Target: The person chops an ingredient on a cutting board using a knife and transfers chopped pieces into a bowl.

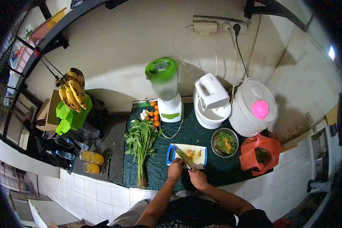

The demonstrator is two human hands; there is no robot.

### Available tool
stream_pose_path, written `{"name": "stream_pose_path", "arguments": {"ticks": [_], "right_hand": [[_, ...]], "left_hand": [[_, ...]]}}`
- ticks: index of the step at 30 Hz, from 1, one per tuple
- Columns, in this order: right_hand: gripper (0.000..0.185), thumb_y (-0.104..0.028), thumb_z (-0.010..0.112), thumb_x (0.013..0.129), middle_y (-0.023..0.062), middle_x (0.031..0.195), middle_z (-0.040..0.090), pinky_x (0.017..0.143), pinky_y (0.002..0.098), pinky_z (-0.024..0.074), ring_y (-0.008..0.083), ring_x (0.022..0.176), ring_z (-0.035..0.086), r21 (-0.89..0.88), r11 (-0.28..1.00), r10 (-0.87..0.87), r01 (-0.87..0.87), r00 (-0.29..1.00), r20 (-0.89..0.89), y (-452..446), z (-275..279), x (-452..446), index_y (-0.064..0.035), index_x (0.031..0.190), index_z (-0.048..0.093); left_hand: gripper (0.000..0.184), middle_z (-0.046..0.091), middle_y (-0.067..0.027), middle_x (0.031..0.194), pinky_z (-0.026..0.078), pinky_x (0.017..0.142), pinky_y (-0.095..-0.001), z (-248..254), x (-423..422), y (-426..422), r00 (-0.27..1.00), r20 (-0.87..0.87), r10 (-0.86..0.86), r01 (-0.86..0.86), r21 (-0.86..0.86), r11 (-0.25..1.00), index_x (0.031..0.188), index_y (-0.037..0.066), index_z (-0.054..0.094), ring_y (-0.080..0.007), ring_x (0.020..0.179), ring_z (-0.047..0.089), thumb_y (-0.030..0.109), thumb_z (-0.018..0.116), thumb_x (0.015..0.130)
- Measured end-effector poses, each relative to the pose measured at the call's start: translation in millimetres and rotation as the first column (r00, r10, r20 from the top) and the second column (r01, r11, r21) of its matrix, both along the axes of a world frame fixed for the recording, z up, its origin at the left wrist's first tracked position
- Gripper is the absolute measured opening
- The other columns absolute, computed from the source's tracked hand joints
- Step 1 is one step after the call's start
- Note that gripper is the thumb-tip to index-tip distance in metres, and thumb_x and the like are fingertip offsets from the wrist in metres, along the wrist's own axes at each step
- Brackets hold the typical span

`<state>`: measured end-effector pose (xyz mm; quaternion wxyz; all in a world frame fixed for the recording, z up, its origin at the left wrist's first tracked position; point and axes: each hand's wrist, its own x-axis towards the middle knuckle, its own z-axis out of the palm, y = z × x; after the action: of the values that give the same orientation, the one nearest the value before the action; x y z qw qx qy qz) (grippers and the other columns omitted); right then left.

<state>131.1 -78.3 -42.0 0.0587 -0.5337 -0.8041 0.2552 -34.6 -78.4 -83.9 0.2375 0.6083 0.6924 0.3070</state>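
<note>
- While the person's right hand (198, 179) has its fingers clamped on the handle of a long metal knife (183, 155), the blade slants over a rectangular white board with blue edges (201, 161).
- The left hand (175, 169) is at the board's near edge; its fingers' state cannot be told.
- Small orange chopped pieces (191, 153) lie right of the blade.

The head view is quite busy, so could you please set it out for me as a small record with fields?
Left hand: at the near edge of the cutting board
Right hand: holding a knife, blade slanting over the board
On the board: small orange pieces
Right of board: metal bowl with chopped greens; red bag
Left of board: leafy bunch
Behind board: green-lidded blender; white mixer
Hanging at left: bananas
</note>
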Motion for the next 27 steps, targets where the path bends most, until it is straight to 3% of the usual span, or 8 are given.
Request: {"name": "stream_pose_path", "arguments": {"ticks": [2, 4, 6, 8, 14, 17, 19, 27], "right_hand": [[0.036, -0.035, 0.053, 0.098, 0.0204, 0.074, 0.067, 0.059, 0.0485, 0.056, 0.0397, 0.066, 0.068, 0.025, 1.0, 0.018, -0.018, 1.0, 0.01, -1.9, -3.6, 1.1, 0.0005, 0.092, 0.056], [0.036, -0.035, 0.054, 0.097, 0.0194, 0.072, 0.066, 0.057, 0.0471, 0.056, 0.0382, 0.065, 0.068, 0.074, 0.997, -0.022, 0.012, 0.991, 0.131, -2.5, -13.3, -0.6, 0.0, 0.091, 0.055], [0.036, -0.035, 0.054, 0.097, 0.0192, 0.072, 0.066, 0.057, 0.0466, 0.056, 0.0378, 0.064, 0.068, 0.117, 0.993, -0.012, -0.001, 0.993, 0.114, -1.9, -19.7, 1.2, -0.0001, 0.091, 0.055], [0.036, -0.035, 0.053, 0.097, 0.0191, 0.072, 0.066, 0.056, 0.0461, 0.056, 0.0373, 0.064, 0.068, 0.159, 0.987, -0.004, -0.012, 0.995, 0.098, -1.1, -23.3, 4.5, -0.0002, 0.091, 0.056], [0.038, -0.035, 0.052, 0.098, 0.022, 0.073, 0.066, 0.058, 0.0483, 0.0559, 0.0406, 0.065, 0.067, 0.013, 1.0, -0.023, 0.022, 0.999, 0.034, 8.0, -2.5, 5.7, 0.0024, 0.092, 0.057], [0.04, -0.035, 0.051, 0.099, 0.0249, 0.076, 0.066, 0.061, 0.0505, 0.0554, 0.0422, 0.068, 0.067, -0.047, 0.999, -0.011, 0.013, 0.999, 0.033, 8.1, 0.7, 4.3, 0.004, 0.094, 0.058], [0.042, -0.036, 0.049, 0.099, 0.0269, 0.078, 0.066, 0.062, 0.0516, 0.055, 0.0424, 0.071, 0.067, -0.029, 1.0, -0.002, -0.001, 0.996, -0.092, 4.0, 0.0, 2.2, 0.0045, 0.096, 0.058], [0.04, -0.035, 0.048, 0.1, 0.0236, 0.072, 0.066, 0.059, 0.0489, 0.0552, 0.0406, 0.067, 0.068, -0.038, 0.999, 0.028, -0.028, 1.0, 0.011, 2.1, 2.3, -2.9, 0.0035, 0.093, 0.058]], "left_hand": [[0.015, 0.067, -0.0164, 0.099, 0.053, 0.078, -0.0442, 4.7, 2.2, -2.0, 0.999, 0.038, 0.039, -0.039, -0.003, 0.999, 0.094, 0.003, 0.069, -0.0378, 0.092, 0.064, 0.009, 0.064, 0.082], [0.018, 0.066, -0.0164, 0.099, 0.052, 0.079, -0.0449, 10.7, 1.8, -2.6, 0.998, 0.051, 0.03, -0.029, -0.028, 0.999, 0.097, 0.003, 0.069, -0.0382, 0.092, 0.063, 0.009, 0.066, 0.079], [0.023, 0.064, -0.0164, 0.099, 0.051, 0.079, -0.0455, 12.4, 1.4, -2.4, 0.998, 0.064, 0.024, -0.021, -0.053, 0.998, 0.099, 0.004, 0.069, -0.0386, 0.093, 0.062, 0.008, 0.068, 0.077], [0.018, 0.067, -0.0162, 0.098, 0.054, 0.078, -0.0441, 9.5, 2.2, -2.5, 0.999, 0.042, 0.021, -0.023, 0.047, 0.999, 0.097, 0.004, 0.071, -0.0373, 0.089, 0.065, 0.01, 0.064, 0.082], [0.016, 0.067, -0.0167, 0.096, 0.054, 0.077, -0.0438, -12.7, -1.1, -4.0, 0.999, 0.042, 0.018, -0.018, 0.015, 1.0, 0.095, 0.003, 0.071, -0.0372, 0.088, 0.065, 0.01, 0.063, 0.082], [0.015, 0.066, -0.0167, 0.094, 0.053, 0.077, -0.044, -0.3, 1.5, -3.1, 0.998, 0.061, 0.026, -0.027, 0.019, 0.999, 0.093, 0.003, 0.07, -0.0372, 0.088, 0.064, 0.009, 0.063, 0.081], [0.015, 0.066, -0.0165, 0.094, 0.053, 0.077, -0.0441, -5.8, 1.0, -2.6, 1.0, 0.024, 0.015, -0.016, 0.022, 1.0, 0.093, 0.003, 0.069, -0.0371, 0.087, 0.064, 0.008, 0.063, 0.08], [0.015, 0.065, -0.0162, 0.094, 0.053, 0.077, -0.0441, -10.7, 0.4, -1.2, 1.0, -0.023, -0.016, 0.017, 0.049, 0.999, 0.092, 0.003, 0.068, -0.0373, 0.088, 0.063, 0.005, 0.062, 0.079]]}}
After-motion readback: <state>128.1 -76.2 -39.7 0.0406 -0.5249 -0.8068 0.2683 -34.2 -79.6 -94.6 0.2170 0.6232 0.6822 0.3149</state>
